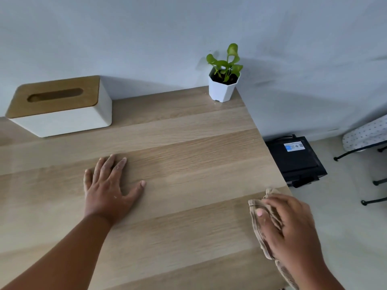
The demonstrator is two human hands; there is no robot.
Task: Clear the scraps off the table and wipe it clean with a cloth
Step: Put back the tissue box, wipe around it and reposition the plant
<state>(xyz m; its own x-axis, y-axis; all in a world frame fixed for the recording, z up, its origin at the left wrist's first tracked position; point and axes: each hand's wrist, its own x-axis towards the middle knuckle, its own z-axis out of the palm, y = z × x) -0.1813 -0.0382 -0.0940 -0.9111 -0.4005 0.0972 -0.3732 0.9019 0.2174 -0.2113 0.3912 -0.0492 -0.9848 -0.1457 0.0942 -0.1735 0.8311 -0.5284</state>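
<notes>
A light wooden table (pixel 188 160) fills most of the view. My left hand (pixel 109 187) lies flat on it near the middle, fingers spread, holding nothing. A beige cloth (pixel 258 222) is pressed against the tabletop near the right edge, under my right hand (pixel 291 225). The cloth bunches out ahead of the fingers and trails back under the wrist toward the table's front corner. I see no scraps on the wood, apart from tiny specks by the plant pot.
A white tissue box with a wooden lid (pixel 60 105) stands at the back left. A small green plant in a white pot (pixel 224 80) sits at the back right corner. Beyond the right edge, a black box (pixel 295 160) rests on the floor beside black metal legs (pixel 374 181).
</notes>
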